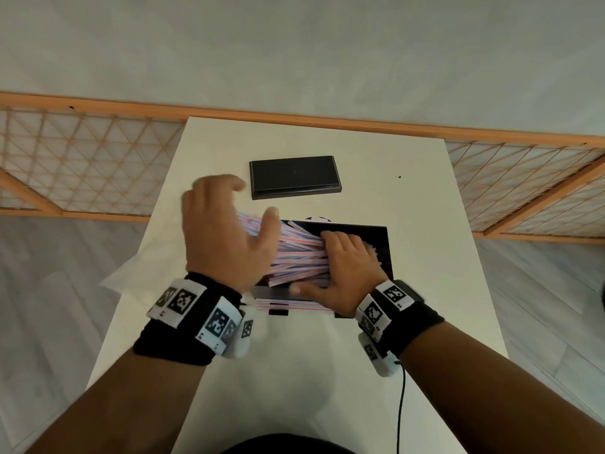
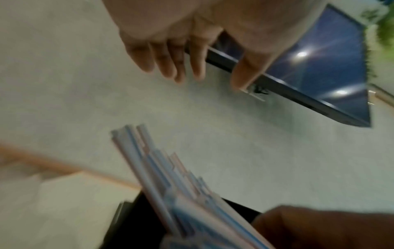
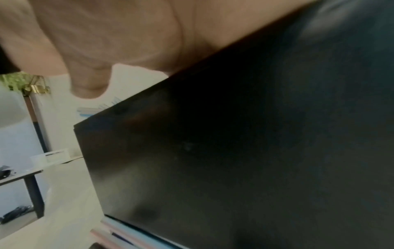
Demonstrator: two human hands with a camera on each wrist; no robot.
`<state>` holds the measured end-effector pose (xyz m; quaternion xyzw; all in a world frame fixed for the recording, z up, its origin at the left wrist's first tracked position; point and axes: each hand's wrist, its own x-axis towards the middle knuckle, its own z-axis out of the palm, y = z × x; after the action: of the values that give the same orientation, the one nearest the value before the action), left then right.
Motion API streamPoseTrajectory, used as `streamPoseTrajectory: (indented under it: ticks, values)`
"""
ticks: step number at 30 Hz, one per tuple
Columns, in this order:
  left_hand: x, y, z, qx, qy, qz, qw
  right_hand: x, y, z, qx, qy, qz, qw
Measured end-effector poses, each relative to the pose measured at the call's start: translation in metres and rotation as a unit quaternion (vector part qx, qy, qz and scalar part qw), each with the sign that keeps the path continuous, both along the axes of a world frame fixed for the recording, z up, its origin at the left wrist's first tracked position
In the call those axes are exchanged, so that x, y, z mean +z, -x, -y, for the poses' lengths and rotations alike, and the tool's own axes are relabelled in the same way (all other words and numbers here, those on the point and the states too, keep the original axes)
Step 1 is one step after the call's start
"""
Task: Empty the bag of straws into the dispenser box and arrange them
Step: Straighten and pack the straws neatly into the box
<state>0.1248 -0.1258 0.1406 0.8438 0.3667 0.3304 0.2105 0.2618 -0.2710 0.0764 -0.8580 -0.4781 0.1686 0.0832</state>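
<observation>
The black dispenser box [image 1: 381, 253] stands open at the table's middle. A heap of pink, blue and white striped straws [image 1: 294, 253] lies in it, their left ends fanning out over the box's left wall. My right hand [image 1: 324, 262] lies flat on the straws' right part, thumb along the front wall. My left hand [image 1: 244, 208] hovers blurred over the fanned ends, fingers loosely spread, holding nothing. In the left wrist view the left hand's fingers [image 2: 170, 65] hang above the straws [image 2: 162, 170]. The right wrist view shows mostly the box wall [image 3: 234, 151].
The box's black lid [image 1: 294, 176] lies flat behind it on the white table [image 1: 425, 198]. A crumpled clear bag [image 1: 137, 273] lies at the table's left edge. A few straws [image 1: 294, 304] show at the box's front slot. Wooden lattice panels [image 1: 82, 158] line the floor beyond.
</observation>
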Motion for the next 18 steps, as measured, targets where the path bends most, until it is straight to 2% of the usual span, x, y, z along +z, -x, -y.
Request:
streamPoseTrajectory:
  ticks: [1,2,3,4,5,6,8,10,12,16,18]
  values:
    - [0.000,0.001,-0.003,0.035,0.072,0.045,0.996,-0.001,-0.002,0.001,0.001,0.019,0.008,1.000]
    - [-0.003,0.000,-0.005,0.066,0.174,0.083,0.979,-0.002,-0.004,0.001,0.003,0.035,0.015,0.999]
    - [-0.007,-0.002,-0.007,0.094,0.289,0.120,0.945,-0.004,-0.005,0.001,0.004,0.048,0.020,0.999]
    - [-0.011,-0.006,-0.007,0.120,0.396,0.156,0.897,-0.004,-0.005,0.000,0.005,0.059,0.028,0.998]
    - [-0.016,-0.009,-0.006,0.139,0.466,0.181,0.855,-0.004,-0.004,-0.001,0.008,0.070,0.038,0.997]
    - [-0.022,-0.011,-0.005,0.144,0.499,0.185,0.834,-0.003,-0.002,-0.003,0.015,0.078,0.052,0.996]
    - [-0.028,-0.012,0.001,0.132,0.502,0.173,0.837,-0.001,0.001,-0.005,0.031,0.082,0.073,0.993]
    - [-0.029,-0.014,0.001,0.131,0.492,0.201,0.837,0.001,0.003,-0.006,0.032,0.075,0.073,0.994]
    - [-0.027,-0.017,-0.003,0.135,0.493,0.240,0.825,0.000,0.003,-0.007,0.021,0.072,0.065,0.995]
    - [-0.029,-0.019,-0.005,0.166,0.523,0.263,0.794,-0.001,0.013,-0.015,0.002,0.055,0.037,0.998]
    - [-0.029,-0.018,-0.002,0.168,0.510,0.291,0.792,-0.002,0.016,-0.019,-0.007,0.028,0.031,0.999]
